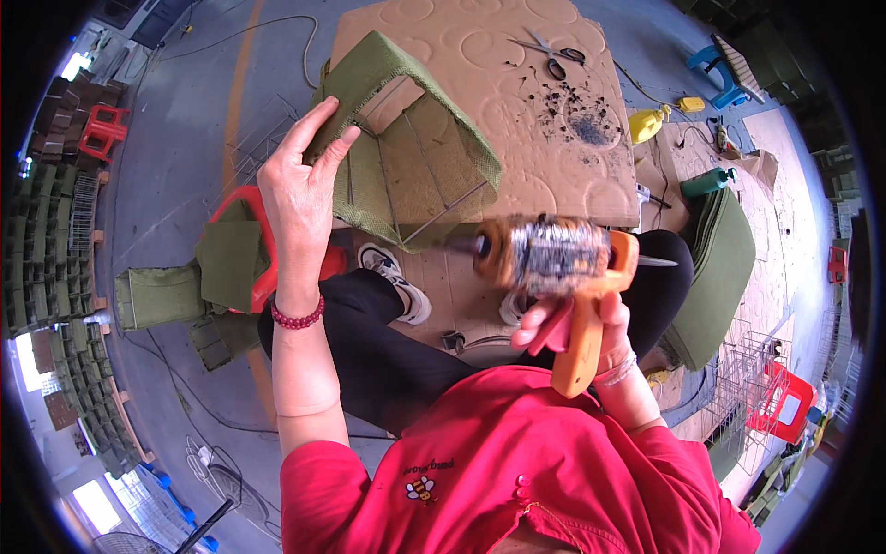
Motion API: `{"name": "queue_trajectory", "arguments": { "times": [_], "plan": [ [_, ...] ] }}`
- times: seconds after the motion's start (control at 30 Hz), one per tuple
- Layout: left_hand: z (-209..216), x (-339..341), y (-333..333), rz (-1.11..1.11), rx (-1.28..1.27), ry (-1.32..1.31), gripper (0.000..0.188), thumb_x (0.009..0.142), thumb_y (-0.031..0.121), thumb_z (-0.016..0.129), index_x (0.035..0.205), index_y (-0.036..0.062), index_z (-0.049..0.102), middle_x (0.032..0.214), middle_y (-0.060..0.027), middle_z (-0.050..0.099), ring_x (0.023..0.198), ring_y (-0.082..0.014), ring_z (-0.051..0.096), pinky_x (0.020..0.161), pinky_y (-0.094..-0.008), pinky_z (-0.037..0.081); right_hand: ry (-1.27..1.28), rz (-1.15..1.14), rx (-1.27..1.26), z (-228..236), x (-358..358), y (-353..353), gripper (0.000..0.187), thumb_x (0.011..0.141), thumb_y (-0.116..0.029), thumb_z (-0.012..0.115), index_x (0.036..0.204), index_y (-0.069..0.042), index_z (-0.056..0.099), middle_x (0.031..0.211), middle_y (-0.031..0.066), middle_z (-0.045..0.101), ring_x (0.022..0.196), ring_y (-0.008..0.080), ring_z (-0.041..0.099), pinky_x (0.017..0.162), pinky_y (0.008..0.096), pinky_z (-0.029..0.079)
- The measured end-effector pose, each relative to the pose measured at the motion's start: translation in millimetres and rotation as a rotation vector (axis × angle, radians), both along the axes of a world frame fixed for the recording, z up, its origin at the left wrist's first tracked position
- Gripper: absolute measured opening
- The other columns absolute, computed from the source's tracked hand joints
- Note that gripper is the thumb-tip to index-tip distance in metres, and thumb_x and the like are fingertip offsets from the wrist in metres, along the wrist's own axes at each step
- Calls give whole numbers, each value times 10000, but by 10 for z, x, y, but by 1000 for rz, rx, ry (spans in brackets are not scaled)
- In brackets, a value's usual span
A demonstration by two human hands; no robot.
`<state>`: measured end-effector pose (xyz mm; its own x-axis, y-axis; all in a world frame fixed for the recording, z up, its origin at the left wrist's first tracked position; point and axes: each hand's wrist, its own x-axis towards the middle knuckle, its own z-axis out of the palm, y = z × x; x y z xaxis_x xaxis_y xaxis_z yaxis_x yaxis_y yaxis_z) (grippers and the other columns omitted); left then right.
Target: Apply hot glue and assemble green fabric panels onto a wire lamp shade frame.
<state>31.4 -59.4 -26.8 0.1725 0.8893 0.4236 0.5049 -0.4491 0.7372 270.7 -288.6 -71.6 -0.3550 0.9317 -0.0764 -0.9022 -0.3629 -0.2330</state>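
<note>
My left hand [305, 171] pinches the edge of a green fabric box [369, 69], thumb on one side and fingers on the other. The box is tilted at the near left edge of a cardboard-topped table, its open side toward me. Thin metal wires [426, 152] of a frame show inside it. In my right hand [614, 328] is an orange hot glue gun [554, 254], held by its handle, with fingers at the red trigger. Its body is dirty and slightly blurred, its nozzle pointing left at the box's near lower corner. Whether nozzle and fabric touch I cannot tell.
Black-handled scissors [551, 54] and dark scraps [591, 129] lie on the cardboard tabletop [461, 55]. A stack of green fabric sheets [715, 277] stands to my right, near a green bottle [709, 182]. Left are a red stool [263, 245] and green pieces [161, 295].
</note>
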Motion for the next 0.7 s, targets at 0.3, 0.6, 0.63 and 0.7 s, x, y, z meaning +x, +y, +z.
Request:
{"name": "queue_trajectory", "arguments": {
  "times": [0.3, 0.6, 0.63, 0.7],
  "plan": [
    [-63, 18, -43, -40, 15, -9, 396, 895, 217, 746, 1229, 14, 683, 1163, -100, 721, 1062, -141, 656, 952, -294, 497, -805, -30, 62, -106, -145, 67, 472, 882, -153, 679, 1288, -2, 493, 1228, 155, 570, 1248, 311, 530, 1130, 484, 355],
    [-98, 27, -90, -21, 69, -14, 365, 845, 88, 767, 1190, -2, 688, 1156, -138, 717, 1030, -189, 680, 907, -320, 532, -1072, 275, -80, -107, -315, -18, 443, 940, -89, 623, 1353, -41, 471, 1262, 78, 560, 1212, 160, 515, 1064, 326, 381],
    [-102, 27, -89, -27, 81, -14, 366, 847, 86, 766, 1195, 1, 688, 1151, -137, 718, 1025, -182, 678, 907, -318, 531, -991, 123, -34, -111, -358, -36, 472, 925, -48, 636, 1365, -45, 466, 1221, 60, 587, 1177, 136, 532, 1017, 299, 409],
    [-98, 28, -88, -24, 61, -27, 374, 850, 88, 766, 1205, 2, 685, 1145, -135, 720, 1023, -174, 673, 912, -315, 526, -965, 75, -6, -140, -417, -50, 466, 917, -76, 676, 1340, -63, 483, 1168, 50, 612, 1120, 126, 568, 976, 289, 450]
  ]
}}
